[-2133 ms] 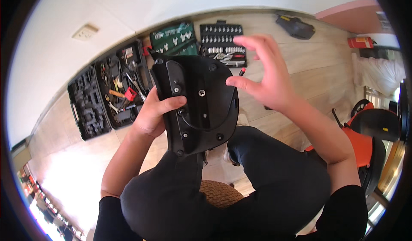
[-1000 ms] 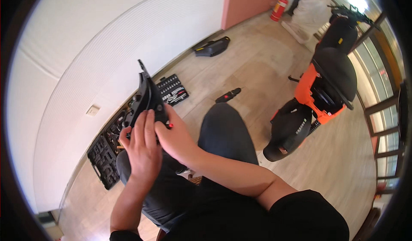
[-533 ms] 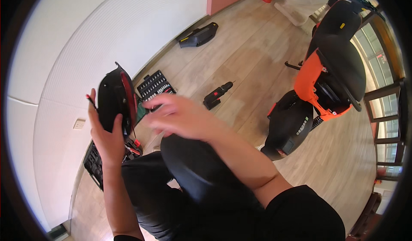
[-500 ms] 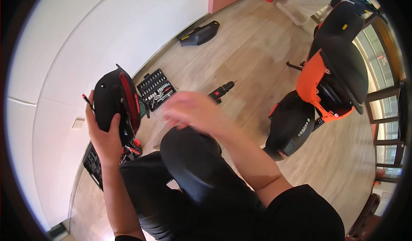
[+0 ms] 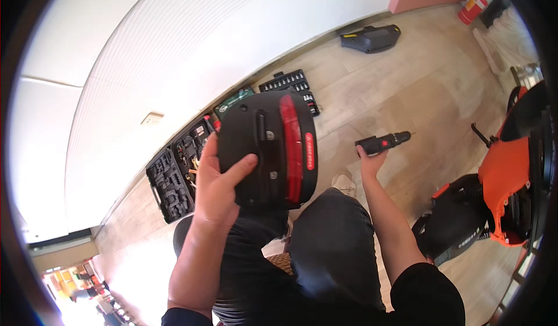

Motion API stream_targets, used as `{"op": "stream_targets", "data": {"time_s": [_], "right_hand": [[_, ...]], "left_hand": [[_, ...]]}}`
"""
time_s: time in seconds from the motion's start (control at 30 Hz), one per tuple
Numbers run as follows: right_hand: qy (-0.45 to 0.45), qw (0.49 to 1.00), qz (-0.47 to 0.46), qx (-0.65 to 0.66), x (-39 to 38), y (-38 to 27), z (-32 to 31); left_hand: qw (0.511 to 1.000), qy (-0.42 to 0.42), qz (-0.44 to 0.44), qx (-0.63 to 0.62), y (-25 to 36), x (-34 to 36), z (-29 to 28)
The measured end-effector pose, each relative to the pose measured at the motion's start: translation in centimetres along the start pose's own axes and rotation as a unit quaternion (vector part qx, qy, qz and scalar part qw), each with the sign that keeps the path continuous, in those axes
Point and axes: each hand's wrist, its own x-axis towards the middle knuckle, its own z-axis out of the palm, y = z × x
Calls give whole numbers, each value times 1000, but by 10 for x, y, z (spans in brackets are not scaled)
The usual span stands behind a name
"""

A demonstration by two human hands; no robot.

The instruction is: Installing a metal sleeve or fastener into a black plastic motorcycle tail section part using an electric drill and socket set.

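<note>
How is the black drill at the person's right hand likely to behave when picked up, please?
The drill looks hard-cased, so it would probably stay stiff when lifted. Its body is bulkier than its tapering nose, so it may feel heavier toward the body. Its rounded barrel could make it roll slightly if nudged.

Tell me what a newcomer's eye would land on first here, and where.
Probably the black case with its bright red strip, held up near the middle in the left hand. Next would likely be the orange scooter at the right edge, then the dark drill right of the case, with the right hand at it.
</note>
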Motion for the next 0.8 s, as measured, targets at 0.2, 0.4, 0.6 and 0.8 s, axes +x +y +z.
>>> {"op": "stream_targets", "data": {"time_s": [0.2, 0.4, 0.6, 0.8], "right_hand": [[85, 980, 132, 120, 5, -8, 51], [114, 986, 83, 94, 19, 41, 40], [-53, 959, 123, 251, 33, -36, -35], [-239, 888, 102, 379, 63, -239, -190]], "left_hand": [[1000, -21, -13, -15, 0, 0, -4], [998, -46, 3, -53, -1, 1, -7], [988, -58, 7, -142, 4, -8, -11], [976, -143, -23, -164, 21, -54, -45]]}}
